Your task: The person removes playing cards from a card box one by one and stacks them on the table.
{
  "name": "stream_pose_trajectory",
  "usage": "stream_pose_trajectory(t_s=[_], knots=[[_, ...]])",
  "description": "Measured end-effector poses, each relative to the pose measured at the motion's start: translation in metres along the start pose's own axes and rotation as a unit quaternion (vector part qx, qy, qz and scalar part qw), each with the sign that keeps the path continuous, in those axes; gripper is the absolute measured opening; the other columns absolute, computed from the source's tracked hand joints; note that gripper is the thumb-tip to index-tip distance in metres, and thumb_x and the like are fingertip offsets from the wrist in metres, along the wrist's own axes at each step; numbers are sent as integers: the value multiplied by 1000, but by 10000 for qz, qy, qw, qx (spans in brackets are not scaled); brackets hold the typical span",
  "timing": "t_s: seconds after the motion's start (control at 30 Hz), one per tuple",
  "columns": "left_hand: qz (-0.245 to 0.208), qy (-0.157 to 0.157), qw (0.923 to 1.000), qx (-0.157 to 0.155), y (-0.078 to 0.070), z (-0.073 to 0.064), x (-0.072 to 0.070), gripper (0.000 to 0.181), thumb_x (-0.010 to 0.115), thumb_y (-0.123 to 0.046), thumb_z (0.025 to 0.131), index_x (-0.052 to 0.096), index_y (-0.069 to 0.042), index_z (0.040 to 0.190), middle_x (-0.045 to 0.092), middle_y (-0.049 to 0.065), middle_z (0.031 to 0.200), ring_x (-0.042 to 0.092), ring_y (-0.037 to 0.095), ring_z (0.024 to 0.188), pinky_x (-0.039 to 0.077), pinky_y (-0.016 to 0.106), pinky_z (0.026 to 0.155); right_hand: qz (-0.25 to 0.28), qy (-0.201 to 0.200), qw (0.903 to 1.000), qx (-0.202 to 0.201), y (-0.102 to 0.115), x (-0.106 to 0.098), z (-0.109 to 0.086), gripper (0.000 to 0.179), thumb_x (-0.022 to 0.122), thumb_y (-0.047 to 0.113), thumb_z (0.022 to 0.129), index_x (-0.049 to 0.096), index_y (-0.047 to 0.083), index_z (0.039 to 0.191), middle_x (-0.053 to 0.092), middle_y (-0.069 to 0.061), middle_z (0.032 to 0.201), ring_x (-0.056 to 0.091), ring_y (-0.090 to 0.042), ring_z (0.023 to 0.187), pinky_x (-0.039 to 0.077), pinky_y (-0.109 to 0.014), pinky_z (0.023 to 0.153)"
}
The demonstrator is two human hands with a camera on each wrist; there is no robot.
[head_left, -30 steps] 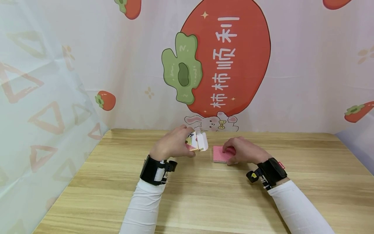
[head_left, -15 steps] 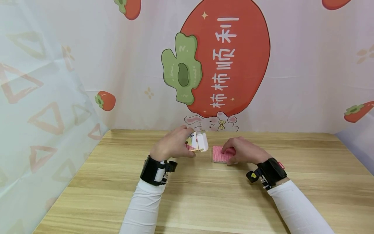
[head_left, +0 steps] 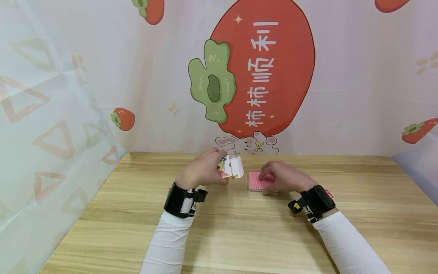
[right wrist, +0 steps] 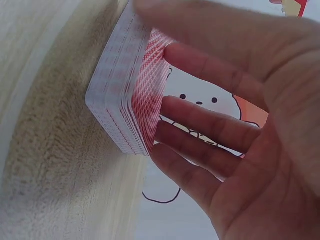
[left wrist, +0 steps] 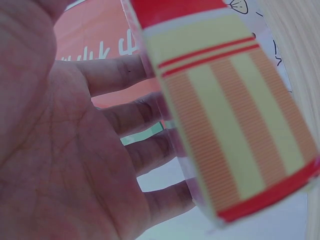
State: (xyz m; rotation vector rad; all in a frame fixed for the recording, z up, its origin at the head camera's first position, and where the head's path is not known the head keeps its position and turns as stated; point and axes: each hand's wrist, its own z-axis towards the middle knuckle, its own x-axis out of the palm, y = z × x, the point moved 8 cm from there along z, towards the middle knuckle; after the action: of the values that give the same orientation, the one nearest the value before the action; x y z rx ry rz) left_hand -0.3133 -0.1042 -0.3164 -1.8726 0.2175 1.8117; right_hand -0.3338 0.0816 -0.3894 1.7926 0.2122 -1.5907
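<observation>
My left hand (head_left: 204, 170) grips a playing-card box (head_left: 231, 167) above the table, its white end flap open and facing right. In the left wrist view, the box (left wrist: 230, 115) shows a cream side with orange stripes and red bands, the fingers lying along its far edge. To the right, a squared deck of playing cards (head_left: 255, 180) lies back side up on the table. My right hand (head_left: 285, 176) pinches this deck from its right end. The right wrist view has the thumb at one side of the deck (right wrist: 117, 82) and fingertips against the red-patterned back.
Both hands work near the back of a wooden table (head_left: 226, 236). A printed cloth (head_left: 154, 76) with fruit drawings and a rabbit hangs right behind the table's back edge. Another cloth (head_left: 51, 95) borders the left side.
Almost nothing differs. Both hands keep their hold on the box and the deck in the same places; the head view has shifted very slightly.
</observation>
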Motion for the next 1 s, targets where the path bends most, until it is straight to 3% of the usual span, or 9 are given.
stream_pose_trajectory(t_s=[0.2, 0.67, 0.83, 0.9, 1.0], knots=[[-4, -20, 10000, 11, -1, -1, -1, 66, 77, -35, 61, 53, -14, 119, 48, -5, 96, 46, 11, 85, 40, 25, 72, -142, -98, 9998, -52, 1, 0, 2, 36, 74, 49, 67, 69, 28, 96, 56, 1, 115, 49, -20, 109, 41, -34, 87], [-4, 8, 9999, 143, -4, 1, 1, 70, 77, -36, 62, 52, -12, 123, 49, -5, 98, 46, 12, 87, 39, 25, 74, -170, -490, 9983, -281, 8, -8, 2, 27, 74, 43, 71, 69, 25, 91, 58, 5, 105, 51, -16, 101, 42, -32, 84], [-19, 110, 9998, 133, -6, 2, 3, 72, 77, -37, 62, 51, -13, 125, 51, -4, 100, 46, 12, 88, 40, 24, 74, 194, -1143, 9930, -213, 14, -24, 0, 22, 71, 36, 76, 68, 22, 93, 59, 9, 98, 53, -16, 96, 43, -33, 80], [-17, 138, 9998, 103, -7, 2, 4, 73, 78, -37, 62, 51, -13, 125, 50, -4, 101, 47, 12, 88, 40, 24, 74, 477, -1591, 9855, -359, 22, -34, -2, 20, 69, 33, 79, 67, 20, 95, 60, 10, 95, 54, -14, 93, 43, -32, 77], [-12, 162, 9998, 118, -9, 2, 5, 73, 78, -38, 62, 50, -13, 126, 50, -4, 100, 47, 12, 87, 40, 25, 73, 900, -2279, 9668, -725, 38, -50, -7, 16, 67, 26, 82, 67, 20, 97, 60, 12, 92, 54, -10, 87, 44, -30, 72]])
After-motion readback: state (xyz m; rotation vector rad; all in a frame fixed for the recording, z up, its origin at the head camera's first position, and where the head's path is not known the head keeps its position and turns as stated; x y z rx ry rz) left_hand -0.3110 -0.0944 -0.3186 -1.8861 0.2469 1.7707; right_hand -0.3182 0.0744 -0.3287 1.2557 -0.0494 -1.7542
